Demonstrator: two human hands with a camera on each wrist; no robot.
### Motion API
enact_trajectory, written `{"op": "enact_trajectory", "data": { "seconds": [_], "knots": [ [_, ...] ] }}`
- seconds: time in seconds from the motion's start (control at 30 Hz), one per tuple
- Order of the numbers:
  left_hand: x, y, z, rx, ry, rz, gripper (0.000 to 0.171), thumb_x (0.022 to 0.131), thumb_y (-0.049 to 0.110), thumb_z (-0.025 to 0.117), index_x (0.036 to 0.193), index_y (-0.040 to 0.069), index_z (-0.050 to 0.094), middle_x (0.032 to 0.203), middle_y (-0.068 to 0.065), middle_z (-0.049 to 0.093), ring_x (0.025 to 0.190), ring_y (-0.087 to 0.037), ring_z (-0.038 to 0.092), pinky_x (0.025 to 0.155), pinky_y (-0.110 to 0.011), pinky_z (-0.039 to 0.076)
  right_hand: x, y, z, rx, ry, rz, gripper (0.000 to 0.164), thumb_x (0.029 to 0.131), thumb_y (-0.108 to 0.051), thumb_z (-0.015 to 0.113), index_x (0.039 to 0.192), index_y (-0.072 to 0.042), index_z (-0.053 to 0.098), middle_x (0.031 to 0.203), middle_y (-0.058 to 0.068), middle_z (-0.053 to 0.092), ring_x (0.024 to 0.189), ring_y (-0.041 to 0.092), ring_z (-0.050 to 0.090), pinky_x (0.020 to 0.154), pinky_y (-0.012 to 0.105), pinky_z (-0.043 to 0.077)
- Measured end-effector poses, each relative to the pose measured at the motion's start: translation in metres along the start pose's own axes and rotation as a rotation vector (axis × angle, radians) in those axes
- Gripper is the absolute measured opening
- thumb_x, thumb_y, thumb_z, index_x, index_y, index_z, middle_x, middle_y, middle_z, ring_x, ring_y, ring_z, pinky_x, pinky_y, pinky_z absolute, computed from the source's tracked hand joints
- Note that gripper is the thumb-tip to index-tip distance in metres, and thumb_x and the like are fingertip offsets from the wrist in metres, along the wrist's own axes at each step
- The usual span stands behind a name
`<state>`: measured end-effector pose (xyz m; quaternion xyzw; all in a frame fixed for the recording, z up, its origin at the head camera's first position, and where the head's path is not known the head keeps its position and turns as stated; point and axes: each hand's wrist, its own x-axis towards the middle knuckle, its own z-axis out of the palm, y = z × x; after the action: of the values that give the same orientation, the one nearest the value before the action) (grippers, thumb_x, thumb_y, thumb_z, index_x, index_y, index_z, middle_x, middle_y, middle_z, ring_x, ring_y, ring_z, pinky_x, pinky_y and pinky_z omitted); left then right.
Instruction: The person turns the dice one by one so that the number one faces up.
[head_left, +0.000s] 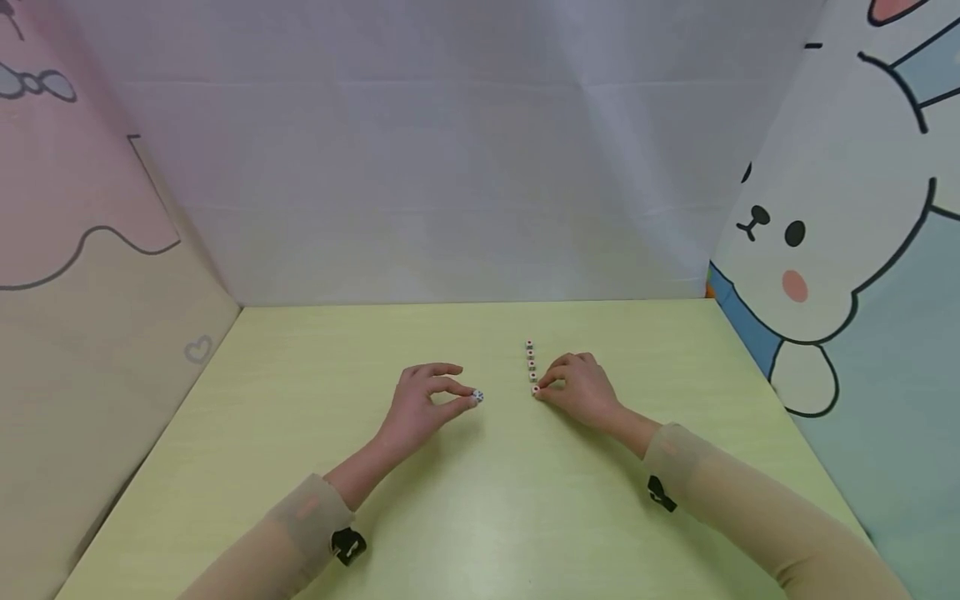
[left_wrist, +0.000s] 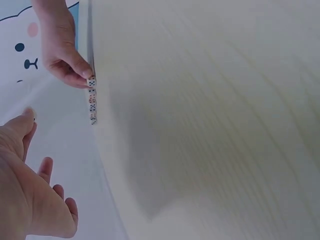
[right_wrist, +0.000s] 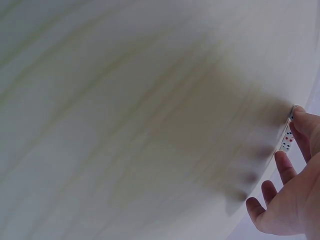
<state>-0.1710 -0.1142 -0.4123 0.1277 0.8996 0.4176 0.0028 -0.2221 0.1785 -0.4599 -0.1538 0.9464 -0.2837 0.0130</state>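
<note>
Several small white dice (head_left: 531, 365) stand in a straight row on the table, running away from me, with red spots on their top faces. My right hand (head_left: 583, 392) pinches the nearest die (head_left: 536, 390) of that row between thumb and forefinger. In the right wrist view, more dice (right_wrist: 286, 141) show beyond the thumb. To the left of the row, my left hand (head_left: 429, 400) holds a white die (head_left: 478, 396) with dark spots at its fingertips, above the table. That die is almost wholly hidden by the fingers in the left wrist view.
The pale yellow table (head_left: 360, 333) ends at a plain white sheet (head_left: 450, 183) at the back. Side panels with cartoon drawings close it in, a white animal face (head_left: 825, 208) on the right and a pink and cream panel (head_left: 90, 350) on the left.
</note>
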Motion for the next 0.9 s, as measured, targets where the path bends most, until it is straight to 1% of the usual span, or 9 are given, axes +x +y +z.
{"op": "enact_trajectory", "data": {
  "seconds": [0.1, 0.23, 0.33, 0.4, 0.57, 0.67, 0.9],
  "knots": [
    [0.000, 0.000, 0.002, -0.030, 0.000, -0.015, 0.012, 0.088, 0.037, 0.083, 0.096, 0.029, 0.083, 0.136, 0.005, 0.062, 0.136, -0.027, 0.036, 0.105, -0.053, 0.038, -0.001, 0.001, 0.000, 0.002, 0.003, -0.002, 0.011, 0.087, -0.032, 0.083, 0.092, -0.023, 0.083, 0.114, 0.003, 0.066, 0.121, 0.037, 0.049, 0.102, 0.056, 0.040],
    [-0.002, -0.003, 0.005, -0.019, 0.001, -0.022, 0.011, 0.087, 0.036, 0.084, 0.095, 0.028, 0.083, 0.135, 0.003, 0.063, 0.136, -0.030, 0.037, 0.104, -0.054, 0.037, 0.000, 0.002, 0.001, 0.004, 0.004, 0.003, 0.011, 0.088, -0.033, 0.083, 0.092, -0.023, 0.083, 0.114, 0.003, 0.066, 0.121, 0.037, 0.049, 0.102, 0.055, 0.040],
    [-0.003, -0.006, 0.008, 0.018, -0.004, -0.027, 0.010, 0.086, 0.034, 0.085, 0.094, 0.027, 0.084, 0.133, 0.000, 0.064, 0.135, -0.033, 0.038, 0.106, -0.055, 0.035, 0.000, 0.003, 0.001, 0.002, 0.003, 0.006, 0.011, 0.088, -0.033, 0.082, 0.092, -0.023, 0.083, 0.115, 0.003, 0.066, 0.122, 0.037, 0.049, 0.103, 0.055, 0.040],
    [-0.003, -0.010, 0.010, 0.064, -0.014, -0.029, 0.010, 0.086, 0.033, 0.084, 0.094, 0.027, 0.084, 0.132, 0.000, 0.065, 0.134, -0.034, 0.039, 0.107, -0.055, 0.033, 0.001, 0.003, 0.001, 0.002, 0.005, 0.008, 0.011, 0.088, -0.032, 0.083, 0.093, -0.023, 0.083, 0.115, 0.003, 0.066, 0.122, 0.037, 0.049, 0.103, 0.055, 0.040],
    [-0.005, -0.019, 0.014, 0.178, -0.033, -0.019, 0.007, 0.086, 0.032, 0.084, 0.092, 0.028, 0.084, 0.130, -0.001, 0.066, 0.129, -0.038, 0.044, 0.106, -0.059, 0.033, 0.000, 0.002, 0.000, 0.010, 0.006, 0.004, 0.011, 0.088, -0.033, 0.083, 0.093, -0.023, 0.083, 0.114, 0.003, 0.066, 0.122, 0.037, 0.049, 0.103, 0.056, 0.040],
    [-0.006, -0.023, 0.016, 0.205, -0.039, -0.017, 0.007, 0.086, 0.032, 0.085, 0.091, 0.028, 0.084, 0.128, -0.002, 0.066, 0.126, -0.038, 0.045, 0.103, -0.061, 0.034, 0.000, 0.001, 0.000, 0.009, 0.007, -0.005, 0.011, 0.088, -0.033, 0.083, 0.093, -0.023, 0.083, 0.114, 0.003, 0.066, 0.121, 0.037, 0.049, 0.103, 0.056, 0.040],
    [-0.007, -0.029, 0.019, 0.229, -0.055, -0.021, 0.006, 0.086, 0.033, 0.085, 0.091, 0.030, 0.084, 0.127, 0.000, 0.066, 0.126, -0.037, 0.046, 0.102, -0.060, 0.035, -0.001, 0.002, 0.001, 0.002, 0.008, -0.006, 0.011, 0.088, -0.033, 0.082, 0.092, -0.023, 0.083, 0.114, 0.003, 0.066, 0.121, 0.036, 0.049, 0.102, 0.056, 0.040]
  ]
}}
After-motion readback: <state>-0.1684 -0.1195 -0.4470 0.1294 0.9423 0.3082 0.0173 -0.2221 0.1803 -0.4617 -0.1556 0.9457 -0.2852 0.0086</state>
